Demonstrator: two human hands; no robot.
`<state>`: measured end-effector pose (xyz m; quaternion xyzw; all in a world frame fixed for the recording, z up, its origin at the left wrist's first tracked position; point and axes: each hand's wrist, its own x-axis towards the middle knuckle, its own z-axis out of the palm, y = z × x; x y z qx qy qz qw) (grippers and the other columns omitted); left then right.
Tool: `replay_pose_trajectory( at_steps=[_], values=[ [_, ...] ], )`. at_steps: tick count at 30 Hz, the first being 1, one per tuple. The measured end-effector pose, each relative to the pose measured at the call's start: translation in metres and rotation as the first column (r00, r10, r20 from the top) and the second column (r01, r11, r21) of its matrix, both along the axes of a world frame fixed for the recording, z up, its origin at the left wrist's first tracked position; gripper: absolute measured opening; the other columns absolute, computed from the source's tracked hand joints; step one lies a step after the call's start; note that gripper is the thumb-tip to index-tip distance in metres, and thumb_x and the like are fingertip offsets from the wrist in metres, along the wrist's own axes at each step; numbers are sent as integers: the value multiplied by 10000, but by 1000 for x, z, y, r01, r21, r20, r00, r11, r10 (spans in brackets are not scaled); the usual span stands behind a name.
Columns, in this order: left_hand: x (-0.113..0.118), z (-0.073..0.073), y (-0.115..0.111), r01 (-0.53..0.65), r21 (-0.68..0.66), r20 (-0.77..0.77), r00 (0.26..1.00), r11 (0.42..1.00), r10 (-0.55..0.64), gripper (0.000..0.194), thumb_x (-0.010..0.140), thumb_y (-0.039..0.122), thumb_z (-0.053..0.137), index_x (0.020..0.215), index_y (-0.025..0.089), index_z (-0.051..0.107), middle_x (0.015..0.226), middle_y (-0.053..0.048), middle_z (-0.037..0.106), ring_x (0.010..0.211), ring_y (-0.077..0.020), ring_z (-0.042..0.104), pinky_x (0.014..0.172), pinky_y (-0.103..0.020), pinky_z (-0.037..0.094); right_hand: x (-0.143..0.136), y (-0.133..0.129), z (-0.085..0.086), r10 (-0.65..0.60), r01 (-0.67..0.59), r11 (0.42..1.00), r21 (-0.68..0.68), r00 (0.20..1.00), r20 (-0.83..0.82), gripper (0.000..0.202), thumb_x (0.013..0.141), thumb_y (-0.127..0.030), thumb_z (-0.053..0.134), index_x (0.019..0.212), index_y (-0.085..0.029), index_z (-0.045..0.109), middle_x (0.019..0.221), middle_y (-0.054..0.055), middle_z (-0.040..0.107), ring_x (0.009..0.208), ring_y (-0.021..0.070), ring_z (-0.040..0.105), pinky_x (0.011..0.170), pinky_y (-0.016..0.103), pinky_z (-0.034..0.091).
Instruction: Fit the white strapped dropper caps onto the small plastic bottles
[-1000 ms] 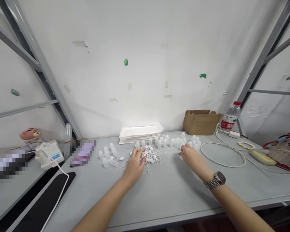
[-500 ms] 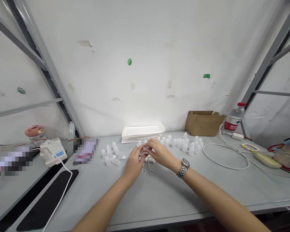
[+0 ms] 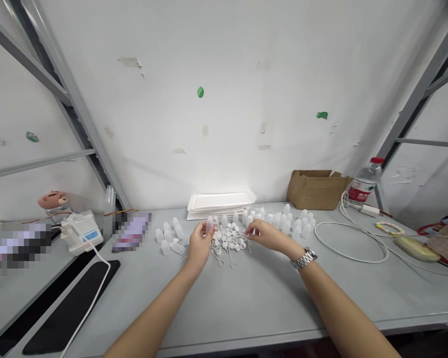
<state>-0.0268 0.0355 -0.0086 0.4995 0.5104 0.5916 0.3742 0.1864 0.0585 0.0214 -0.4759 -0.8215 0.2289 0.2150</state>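
Note:
My left hand (image 3: 198, 244) is closed round a small translucent plastic bottle (image 3: 209, 224), held upright at the left side of a pile. That pile is made of white caps with thin strips and ring ends (image 3: 227, 241), lying between my two hands. At its right edge, my right hand (image 3: 266, 234), with a metal-banded watch (image 3: 305, 258) on the wrist, has its fingers pinched together; what they grip is too small to make out. More small bottles (image 3: 285, 221) stand behind and to the right, some with nozzle tops. Several others (image 3: 168, 236) are grouped at the left, one lying down.
Flat white trays (image 3: 221, 200) are stacked against the wall. A cardboard box (image 3: 317, 190), a water bottle (image 3: 365, 183) and a looped white cable (image 3: 349, 223) occupy the right. A white power adapter (image 3: 82, 233) and a black mat (image 3: 74, 308) are on the left.
My hands were together over the pile and are now apart. The right hand has moved right, to the pile's edge; the left holds a bottle, and the pile is uncovered.

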Motion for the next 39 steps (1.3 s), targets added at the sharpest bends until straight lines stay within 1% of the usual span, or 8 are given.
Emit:
replay_pose_trajectory(
  at_steps=[5,11,19,27,30,33,36,39],
  values=[
    [3,1,-4,56,-8,-10,998,998,-56,337,719,413,570,925,147,545,956,-81,605,883,-196,564,673,-274,441,-3,4,-12,-46,45,999,29,998,38,175,747,-173,542,908,-175,612,896,54,565,753,154,547,695,270,413],
    [6,2,-6,78,-18,-10,997,997,-78,353,713,428,578,926,147,550,926,-76,604,874,-200,569,661,-271,442,-15,3,-23,-55,51,997,49,995,80,108,760,-155,522,710,-148,618,830,58,565,710,147,547,657,246,400],
    [9,6,-10,75,-27,-12,997,997,-76,342,699,418,586,904,146,562,895,-74,623,842,-200,585,637,-270,447,-15,6,-28,-106,104,994,26,991,78,50,709,-190,592,743,-155,602,852,58,559,697,147,537,640,247,402],
    [10,6,-11,152,-19,-77,985,988,-154,328,690,413,589,880,145,579,831,-61,641,772,-191,600,643,-278,450,-13,10,-20,-154,164,984,67,979,-133,88,732,-215,568,662,-162,565,762,30,541,685,141,499,658,270,398],
    [13,6,-14,204,-30,-98,974,978,-206,321,683,395,606,879,141,592,824,-63,649,761,-188,598,658,-281,452,-13,9,-11,-175,177,984,-23,934,-312,113,710,-260,590,651,-165,568,718,13,540,665,136,486,638,273,387],
    [17,7,-16,225,-49,-111,967,973,-229,333,669,392,632,892,146,603,851,-64,654,760,-189,602,668,-286,459,-15,8,-7,-195,93,970,-224,848,-493,196,665,-354,632,653,-164,587,613,-15,520,573,120,455,565,266,359],
    [16,7,-17,174,-63,-186,965,983,-183,334,664,398,638,894,156,615,877,-58,649,744,-182,594,663,-285,456,-17,5,-7,-264,3,925,-380,724,-638,255,587,-392,696,625,-158,602,545,-39,480,502,89,392,517,252,309],
    [13,7,-17,111,19,-332,938,994,-98,290,690,388,617,895,183,627,901,-47,636,784,-186,579,683,-292,454,-18,3,-10,-319,-96,881,-463,601,-732,248,566,-371,725,653,-158,633,544,-50,466,477,63,328,505,242,277]
  ],
)
